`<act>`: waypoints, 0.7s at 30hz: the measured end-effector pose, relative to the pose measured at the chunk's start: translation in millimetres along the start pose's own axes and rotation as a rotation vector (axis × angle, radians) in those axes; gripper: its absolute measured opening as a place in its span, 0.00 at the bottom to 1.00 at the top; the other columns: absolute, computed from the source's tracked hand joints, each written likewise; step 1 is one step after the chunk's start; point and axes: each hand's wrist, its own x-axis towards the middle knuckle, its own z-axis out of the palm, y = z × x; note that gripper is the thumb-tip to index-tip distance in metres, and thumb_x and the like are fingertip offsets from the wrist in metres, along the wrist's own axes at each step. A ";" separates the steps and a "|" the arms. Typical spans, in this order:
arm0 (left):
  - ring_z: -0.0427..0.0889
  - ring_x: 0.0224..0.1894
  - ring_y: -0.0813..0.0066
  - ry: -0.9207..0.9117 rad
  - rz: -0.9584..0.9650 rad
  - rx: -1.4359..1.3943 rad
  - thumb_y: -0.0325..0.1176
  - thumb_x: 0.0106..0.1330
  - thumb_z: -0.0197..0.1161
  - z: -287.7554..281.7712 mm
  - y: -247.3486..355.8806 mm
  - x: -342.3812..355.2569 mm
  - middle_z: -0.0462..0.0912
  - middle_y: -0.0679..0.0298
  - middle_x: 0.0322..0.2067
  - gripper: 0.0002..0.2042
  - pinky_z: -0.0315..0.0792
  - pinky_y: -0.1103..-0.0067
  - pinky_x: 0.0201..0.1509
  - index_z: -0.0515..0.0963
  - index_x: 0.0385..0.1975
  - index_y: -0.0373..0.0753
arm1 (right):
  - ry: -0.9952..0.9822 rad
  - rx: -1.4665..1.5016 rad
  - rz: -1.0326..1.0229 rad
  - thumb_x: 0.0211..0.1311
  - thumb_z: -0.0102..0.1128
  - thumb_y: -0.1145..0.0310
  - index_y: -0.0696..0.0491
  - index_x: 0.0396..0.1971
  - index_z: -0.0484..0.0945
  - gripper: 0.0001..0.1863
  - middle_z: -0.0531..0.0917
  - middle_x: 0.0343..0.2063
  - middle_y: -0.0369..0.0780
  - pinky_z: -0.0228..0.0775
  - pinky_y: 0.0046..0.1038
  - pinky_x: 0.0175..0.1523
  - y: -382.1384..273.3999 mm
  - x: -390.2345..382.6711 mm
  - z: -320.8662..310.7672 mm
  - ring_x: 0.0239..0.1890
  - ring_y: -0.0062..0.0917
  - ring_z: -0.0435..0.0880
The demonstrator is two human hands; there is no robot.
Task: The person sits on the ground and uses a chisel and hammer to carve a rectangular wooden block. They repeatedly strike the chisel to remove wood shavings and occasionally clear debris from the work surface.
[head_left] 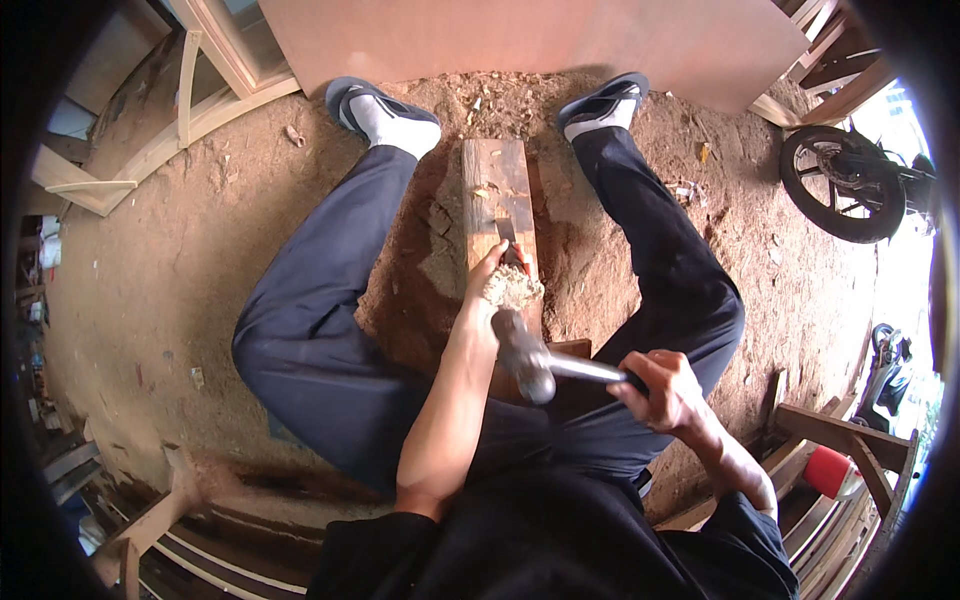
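Note:
My left hand (pixel 488 268) is closed around a chisel (pixel 505 230), whose dark blade points away from me onto a long wooden beam (pixel 497 170) lying between my legs. A pale, frayed clump at the chisel's near end looks like the battered top of its handle. The blade's tip meets the beam's upper face beside a few chips. Gripped in my right hand (pixel 660 388) is a hammer (pixel 524 358) with a dark metal head, a silvery shaft and a black grip. Its head is raised, slightly blurred, just nearer to me than the frayed end.
Bare brown soil (pixel 170 290) with scattered chips surrounds my legs. A large plywood sheet (pixel 530 40) stands beyond my feet. Wooden frames (pixel 200 110) lean at far left. A motorcycle wheel (pixel 842 183) is at far right, and a red container (pixel 828 472) sits at lower right.

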 end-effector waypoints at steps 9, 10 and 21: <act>0.85 0.33 0.72 -0.019 0.065 0.104 0.40 0.76 0.63 0.5 4.7 9.3 0.84 0.62 0.32 0.11 0.82 0.75 0.37 0.79 0.40 0.39 | -0.002 0.044 0.209 0.69 0.69 0.61 0.57 0.30 0.80 0.15 0.80 0.17 0.47 0.74 0.41 0.28 -2.6 21.1 0.4 0.20 0.46 0.83; 0.85 0.33 0.72 -0.014 0.055 0.071 0.40 0.76 0.62 4.9 2.5 6.6 0.84 0.62 0.32 0.11 0.82 0.75 0.38 0.79 0.39 0.38 | -0.024 0.060 0.250 0.70 0.68 0.61 0.58 0.30 0.80 0.15 0.80 0.17 0.48 0.74 0.42 0.28 -8.4 24.6 -4.2 0.21 0.47 0.83; 0.89 0.40 0.52 0.117 0.207 0.296 0.37 0.81 0.50 13.5 -3.7 -5.8 0.86 0.40 0.43 0.08 0.86 0.63 0.41 0.72 0.47 0.40 | 0.055 0.190 0.396 0.72 0.66 0.59 0.58 0.31 0.81 0.17 0.76 0.15 0.50 0.70 0.40 0.28 -5.6 23.5 23.1 0.18 0.45 0.79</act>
